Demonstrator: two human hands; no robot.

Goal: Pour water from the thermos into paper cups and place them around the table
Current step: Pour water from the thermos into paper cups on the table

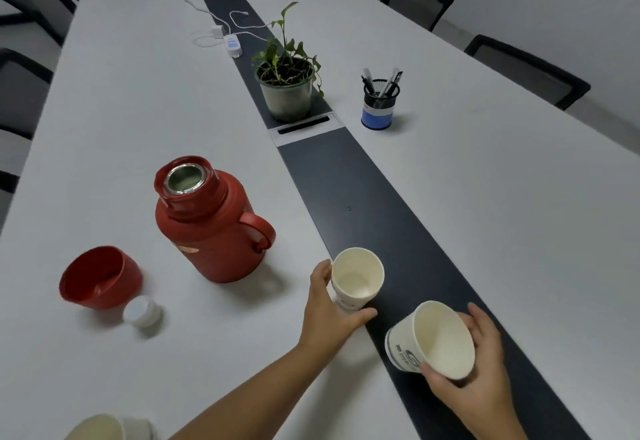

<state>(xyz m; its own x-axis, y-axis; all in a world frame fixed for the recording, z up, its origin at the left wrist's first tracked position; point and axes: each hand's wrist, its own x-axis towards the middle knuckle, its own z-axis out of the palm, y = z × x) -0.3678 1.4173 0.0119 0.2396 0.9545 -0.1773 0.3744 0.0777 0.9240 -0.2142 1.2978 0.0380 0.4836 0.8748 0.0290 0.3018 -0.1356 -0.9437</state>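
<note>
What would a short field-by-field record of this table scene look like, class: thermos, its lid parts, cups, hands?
thermos: red thermos, upright, mouth open
lid parts: red cap and white stopper lying on the table
left hand: left hand grips upright paper cup
right hand: right hand holds tilted paper cup
cup contents: cannot tell

a long white bench point(450, 169) is split lengthwise by a dark centre strip point(363, 190). on the left half are set an open red thermos point(204, 228), its red lid cup point(98, 278) and a small white stopper point(142, 311) just beside that. a potted plant point(285, 83) and white chargers with cables point(227, 39) are seen on the strip, a mesh pen holder point(380, 103) on the right half.
</note>
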